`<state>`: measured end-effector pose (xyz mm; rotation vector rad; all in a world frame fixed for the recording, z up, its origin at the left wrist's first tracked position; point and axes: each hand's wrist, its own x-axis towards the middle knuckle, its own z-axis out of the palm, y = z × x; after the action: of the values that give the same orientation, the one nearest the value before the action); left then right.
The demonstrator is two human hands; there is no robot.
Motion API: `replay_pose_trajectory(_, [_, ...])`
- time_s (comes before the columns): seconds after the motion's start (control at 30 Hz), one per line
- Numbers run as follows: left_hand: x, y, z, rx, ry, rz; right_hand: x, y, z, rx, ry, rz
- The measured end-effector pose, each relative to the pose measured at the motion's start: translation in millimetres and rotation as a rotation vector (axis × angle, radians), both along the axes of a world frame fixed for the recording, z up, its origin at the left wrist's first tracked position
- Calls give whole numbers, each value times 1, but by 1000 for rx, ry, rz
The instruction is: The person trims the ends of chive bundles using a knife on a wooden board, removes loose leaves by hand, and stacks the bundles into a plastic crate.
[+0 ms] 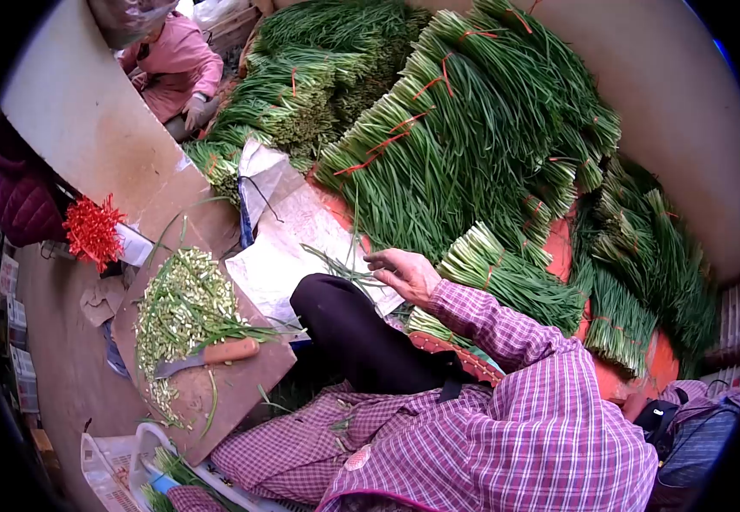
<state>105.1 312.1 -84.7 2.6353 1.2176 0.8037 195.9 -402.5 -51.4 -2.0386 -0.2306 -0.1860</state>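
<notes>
My right hand [406, 275] hovers beside my raised knee, over the right edge of a white plastic sheet [272, 260]. Its fingers are apart and I see nothing held in them. A few loose green chive stalks [340, 266] lie on the sheet, close to the fingertips. Just right of this hand is a bundle of garlic chives [506, 277] with pale cut ends. My left hand is out of sight; only a bit of plaid sleeve [195, 499] shows at the bottom left. A knife with a wooden handle [232, 351] lies on a board [255, 371] beside chopped chive ends [186, 294].
Large stacks of chives tied with red bands [464, 145] fill the back and right. Red ties [94, 232] hang in a bunch at the left. A white basket [150, 444] stands at bottom left. A co-worker in pink [178, 64] sits behind the board partition [88, 102].
</notes>
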Motion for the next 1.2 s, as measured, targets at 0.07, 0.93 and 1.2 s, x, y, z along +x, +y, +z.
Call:
replay_pose_trajectory(0.07, [25,-28,20,121,-74,-63,18,-31,-12,-112,7,-75])
replay_pose_trajectory(0.93, [144,-152,108,594,-213,-143,299,-479,81,-918,301,-1164])
replay_pose_trajectory(1.2, [169,-143,127,806,-346,-277,297,-489,47,-929,370,-1044])
